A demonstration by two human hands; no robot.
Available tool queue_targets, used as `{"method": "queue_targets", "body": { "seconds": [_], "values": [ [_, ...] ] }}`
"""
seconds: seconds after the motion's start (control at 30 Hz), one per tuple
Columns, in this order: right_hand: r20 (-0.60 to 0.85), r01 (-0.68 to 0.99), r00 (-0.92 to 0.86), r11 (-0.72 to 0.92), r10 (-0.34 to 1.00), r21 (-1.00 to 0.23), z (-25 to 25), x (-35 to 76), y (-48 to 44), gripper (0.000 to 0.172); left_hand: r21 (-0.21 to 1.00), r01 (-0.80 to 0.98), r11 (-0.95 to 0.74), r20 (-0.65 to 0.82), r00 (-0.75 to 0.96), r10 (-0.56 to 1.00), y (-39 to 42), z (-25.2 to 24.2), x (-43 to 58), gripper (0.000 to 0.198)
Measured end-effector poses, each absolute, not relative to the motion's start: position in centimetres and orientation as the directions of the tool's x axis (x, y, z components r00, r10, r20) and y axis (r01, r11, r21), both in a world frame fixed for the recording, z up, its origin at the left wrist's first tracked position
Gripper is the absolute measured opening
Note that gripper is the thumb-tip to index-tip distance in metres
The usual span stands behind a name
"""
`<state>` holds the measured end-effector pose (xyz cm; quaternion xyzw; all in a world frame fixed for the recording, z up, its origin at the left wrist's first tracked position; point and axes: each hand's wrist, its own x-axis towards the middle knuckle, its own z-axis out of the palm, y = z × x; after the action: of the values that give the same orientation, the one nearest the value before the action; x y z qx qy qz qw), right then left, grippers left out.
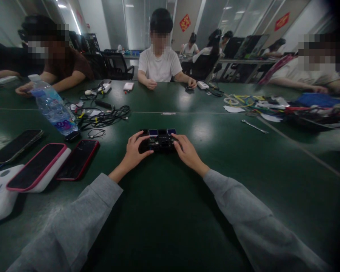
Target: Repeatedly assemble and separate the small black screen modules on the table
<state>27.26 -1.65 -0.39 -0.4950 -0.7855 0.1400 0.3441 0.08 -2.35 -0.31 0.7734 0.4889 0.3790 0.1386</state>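
In the middle of the green table lies a small black electronic device (164, 142), with two little rectangular screens along its far edge and bare circuit parts below them. My left hand (134, 148) grips its left end, thumb on the near side and fingers over the far side. On the right end rest the fingertips of my right hand (187, 150), holding it from that side. My palms hide both ends of the device.
To the left are a water bottle (55, 107), black cables (107, 117), a red-edged phone (79, 160), a pink-edged phone (38, 166) on a white case, and another phone (15, 146). A wrench (255, 127) and a heap of wires (303, 105) lie right. People sit around the table.
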Motion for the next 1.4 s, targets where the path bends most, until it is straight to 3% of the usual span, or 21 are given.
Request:
{"method": "queue_targets", "body": {
  "seconds": [0.13, 0.23, 0.47, 0.83, 1.1, 1.4],
  "values": [
    [0.407, 0.707, -0.270, 0.467, 0.872, -0.531, -0.4, 27.2, -1.8, 0.053, 0.717, 0.553, -0.425, 0.397, 0.177, 0.901, -1.9, -0.5, -0.3, 0.055],
    [0.416, 0.722, -0.290, 0.483, 0.862, -0.495, -0.4, 27.1, -2.0, 0.055, 0.745, 0.517, -0.421, 0.387, 0.178, 0.905, -1.7, -0.7, -0.5, 0.054],
    [0.332, 0.754, -0.344, 0.469, 0.878, -0.459, -0.2, 27.1, -1.9, 0.063, 0.696, 0.539, -0.475, 0.407, 0.248, 0.879, -1.8, -0.9, -0.4, 0.068],
    [0.382, 0.771, -0.448, 0.566, 0.808, -0.293, -0.1, 27.0, -1.7, 0.069, 0.441, 0.722, -0.533, 0.463, 0.326, 0.825, -2.6, 0.0, 0.6, 0.062],
    [0.369, 0.776, -0.455, 0.564, 0.811, -0.282, -0.3, 27.1, -1.7, 0.072, 0.585, 0.661, -0.470, 0.418, 0.251, 0.873, -2.1, -0.7, 0.1, 0.067],
    [0.346, 0.769, -0.461, 0.563, 0.817, -0.304, -0.4, 27.1, -1.6, 0.073, 0.597, 0.637, -0.487, 0.416, 0.274, 0.867, -1.8, -1.1, -0.1, 0.069]
  ]
}}
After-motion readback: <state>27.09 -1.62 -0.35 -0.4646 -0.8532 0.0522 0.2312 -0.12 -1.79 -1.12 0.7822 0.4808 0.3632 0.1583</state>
